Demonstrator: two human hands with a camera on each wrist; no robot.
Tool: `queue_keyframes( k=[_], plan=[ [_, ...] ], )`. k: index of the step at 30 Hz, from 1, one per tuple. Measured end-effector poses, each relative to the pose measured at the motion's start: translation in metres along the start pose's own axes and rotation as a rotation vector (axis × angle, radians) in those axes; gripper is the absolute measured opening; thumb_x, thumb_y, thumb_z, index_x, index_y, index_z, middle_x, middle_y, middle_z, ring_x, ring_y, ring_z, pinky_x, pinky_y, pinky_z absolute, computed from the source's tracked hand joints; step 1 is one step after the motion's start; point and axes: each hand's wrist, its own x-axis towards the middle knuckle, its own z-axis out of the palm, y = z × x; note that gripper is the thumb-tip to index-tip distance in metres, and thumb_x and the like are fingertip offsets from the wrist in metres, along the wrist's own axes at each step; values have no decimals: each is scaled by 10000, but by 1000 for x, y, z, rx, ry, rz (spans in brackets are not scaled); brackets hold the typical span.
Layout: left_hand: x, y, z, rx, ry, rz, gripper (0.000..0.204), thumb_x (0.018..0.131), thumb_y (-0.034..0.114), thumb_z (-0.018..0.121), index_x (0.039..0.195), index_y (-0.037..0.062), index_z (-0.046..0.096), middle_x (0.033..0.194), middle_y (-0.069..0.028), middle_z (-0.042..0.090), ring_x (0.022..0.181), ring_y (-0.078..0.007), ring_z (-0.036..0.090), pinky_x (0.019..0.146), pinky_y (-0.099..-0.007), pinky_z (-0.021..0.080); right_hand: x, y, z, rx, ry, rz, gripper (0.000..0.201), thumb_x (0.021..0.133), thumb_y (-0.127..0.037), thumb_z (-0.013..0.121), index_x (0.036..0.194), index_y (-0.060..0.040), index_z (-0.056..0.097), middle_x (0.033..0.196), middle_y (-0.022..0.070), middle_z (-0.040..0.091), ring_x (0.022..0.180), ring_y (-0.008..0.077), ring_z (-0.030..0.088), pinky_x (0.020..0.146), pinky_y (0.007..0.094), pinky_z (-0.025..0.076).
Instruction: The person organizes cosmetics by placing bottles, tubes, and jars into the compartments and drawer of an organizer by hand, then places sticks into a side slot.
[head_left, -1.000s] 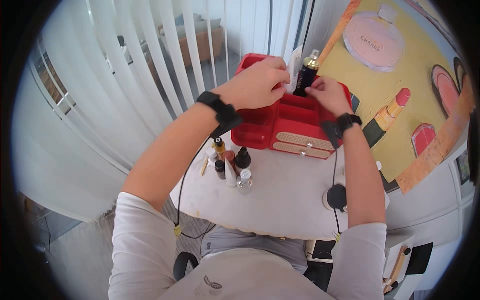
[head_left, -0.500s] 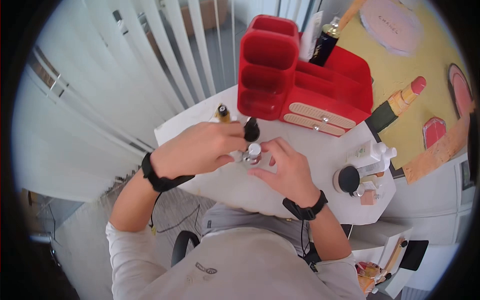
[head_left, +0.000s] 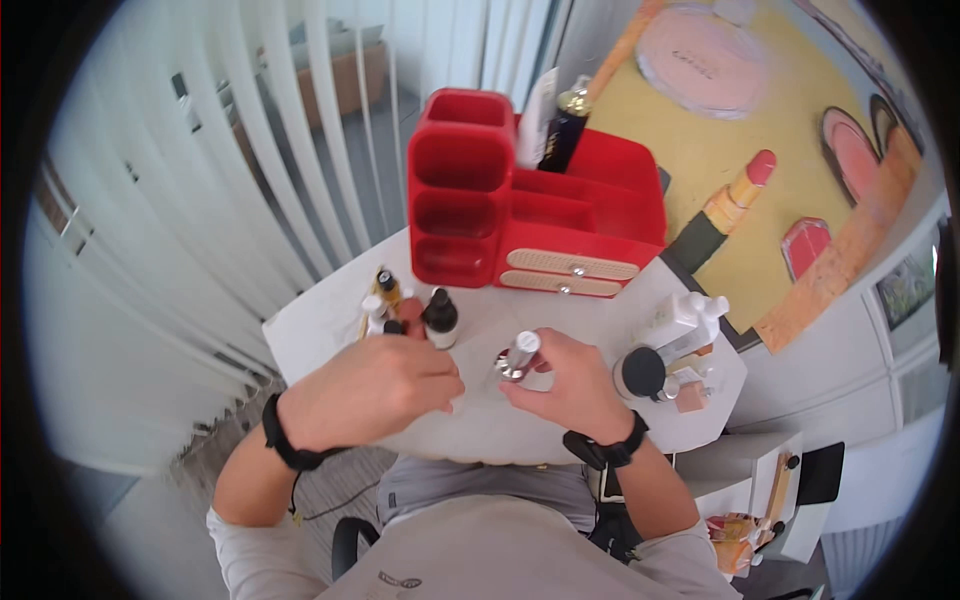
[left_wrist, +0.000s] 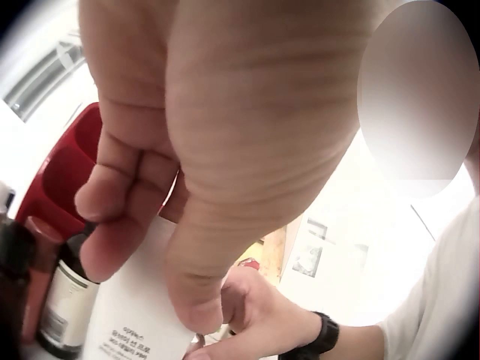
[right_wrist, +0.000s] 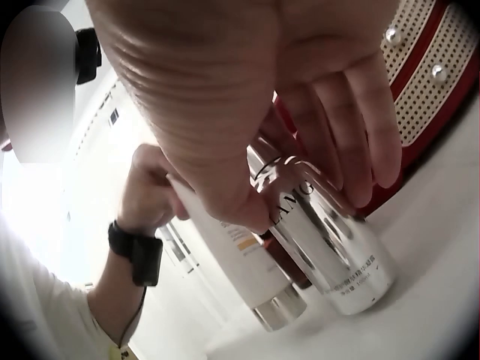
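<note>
My right hand (head_left: 530, 378) grips a silver bottle (head_left: 518, 357) with a white cap, held tilted over the white table (head_left: 560, 420). In the right wrist view my fingers (right_wrist: 352, 150) curl round the mirrored bottle (right_wrist: 330, 247). My left hand (head_left: 440, 385) is just left of it and holds a white tube (left_wrist: 135, 322) with a silver cap (right_wrist: 274, 315). The left hand's thumb and curled fingers (left_wrist: 112, 225) wrap round that tube. In the head view the tube is mostly hidden under the hand.
A red organiser (head_left: 470, 200) with two beige drawers (head_left: 570, 272) stands at the back, holding a dark gold-capped bottle (head_left: 565, 125). Several small bottles (head_left: 410, 312) cluster ahead of my left hand. White bottles (head_left: 690, 315) and a black round lid (head_left: 640, 370) sit at the right. Blinds hang at the left.
Both hands left the organiser and came down to the table. The right hand has taken the silver bottle and tilted it; the left hand drew a white tube back from the cluster.
</note>
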Motion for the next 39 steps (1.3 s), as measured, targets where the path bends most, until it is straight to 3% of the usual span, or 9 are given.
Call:
queue_keyframes(
  k=[4,7,10,13,16,19,25,32,39],
  plan=[
    [20,9,-11,-138,146,96,235,815,51,831,1021,10,727,1032,-103,730,858,-313,687,806,-402,575,15,-12,-69,164,140,79,394,840,-115,882,1174,-33,689,986,59,762,873,154,762,794,303,621],
    [33,8,-4,-134,102,116,203,853,55,820,1031,13,730,1066,-102,732,903,-306,687,826,-405,567,53,-5,-111,302,326,114,417,874,-92,864,1233,-25,663,971,42,751,903,122,752,793,280,609],
    [39,3,16,-77,66,100,189,868,42,798,1034,9,715,1094,-104,723,956,-301,686,855,-407,562,104,28,-133,354,483,1,429,908,-115,856,1243,21,625,1117,103,737,963,143,750,812,299,616],
    [44,-2,34,-34,65,67,188,865,33,783,1027,0,694,1098,-103,713,993,-300,686,876,-407,562,151,48,-135,450,513,-4,436,906,-138,865,1228,31,623,1111,115,746,955,160,757,815,309,621],
    [45,-8,43,8,46,72,198,842,19,777,1014,-9,682,1086,-109,708,1010,-303,687,885,-413,568,180,58,-123,323,493,-47,441,898,-148,870,1228,22,630,1084,116,764,939,178,772,805,321,622],
    [44,-10,43,-4,34,56,219,821,13,774,1020,-14,685,1093,-114,709,1011,-305,684,885,-412,571,194,51,-110,-10,417,-39,427,853,-189,885,1136,11,635,1005,180,779,894,296,786,804,382,611],
    [38,-13,41,-10,32,69,205,820,15,776,1004,-18,690,1098,-122,711,1007,-308,687,884,-415,574,200,48,-106,-123,390,26,407,845,-212,881,1065,14,625,974,199,760,892,375,755,811,431,595],
    [35,-13,44,-16,44,59,204,821,28,782,1000,-14,695,1111,-124,718,1010,-303,693,886,-406,577,195,40,-104,-374,376,-152,386,836,-201,864,1066,4,632,921,196,719,893,399,722,806,476,573],
    [34,-18,46,-11,17,66,219,817,17,780,1015,-15,696,1125,-119,715,1023,-302,692,900,-404,575,187,68,-138,-113,541,53,410,818,-245,896,1039,21,675,961,180,773,889,323,765,829,399,598]
  ],
)
